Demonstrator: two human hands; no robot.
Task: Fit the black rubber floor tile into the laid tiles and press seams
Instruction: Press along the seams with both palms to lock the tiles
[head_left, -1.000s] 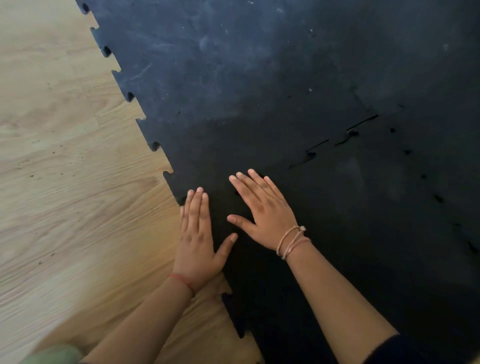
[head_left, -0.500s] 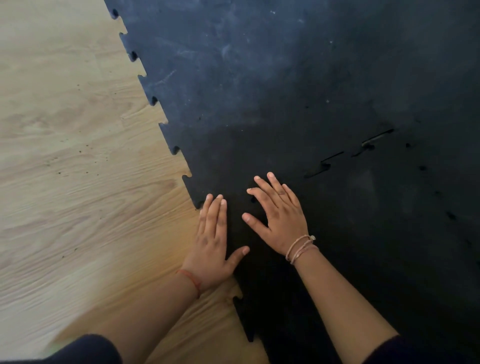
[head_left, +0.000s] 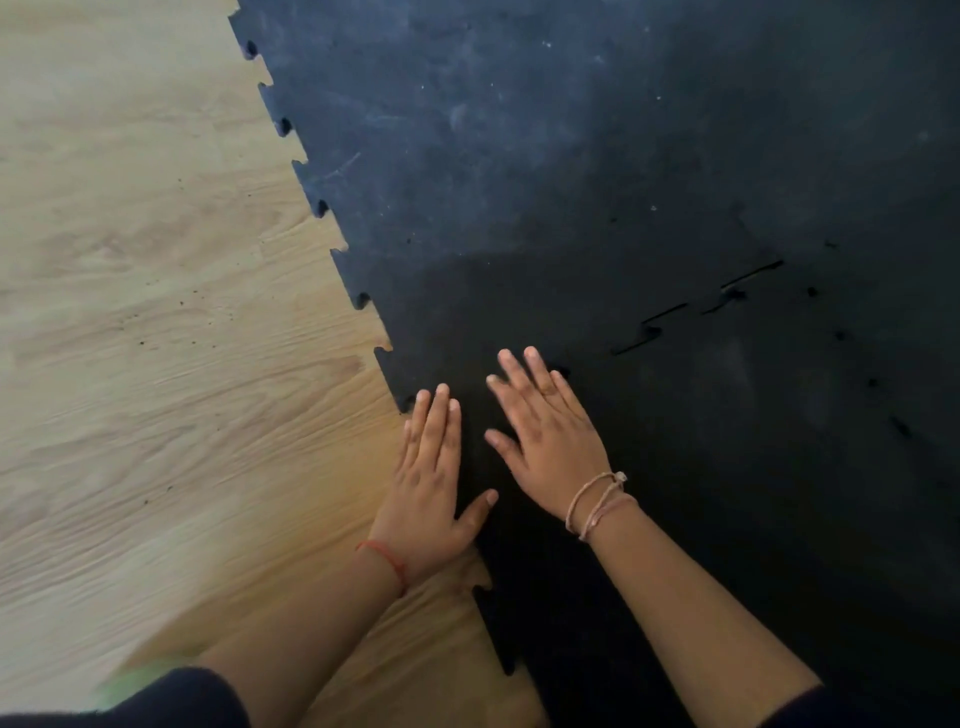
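Observation:
Black rubber tiles with toothed interlocking edges cover the right of the view. The near tile (head_left: 675, 519) meets the laid tiles (head_left: 519, 182) along a seam (head_left: 691, 306) that shows open gaps right of my hands. My left hand (head_left: 431, 488) lies flat, palm down, on the tile's left edge, its fingertips at the toothed corner. My right hand (head_left: 545, 441) is spread flat on the tile beside it, fingertips near the seam. Neither hand holds anything.
Light wood-grain floor (head_left: 156, 364) fills the left, with dark specks on it. The tiles' toothed left edge (head_left: 332, 244) runs diagonally from the top down to my hands. A dark sleeve or knee (head_left: 171, 696) shows at the bottom left.
The view has shifted, so hands and tiles sit further right and lower in frame. Both hands stay flat on the same spot of the tile.

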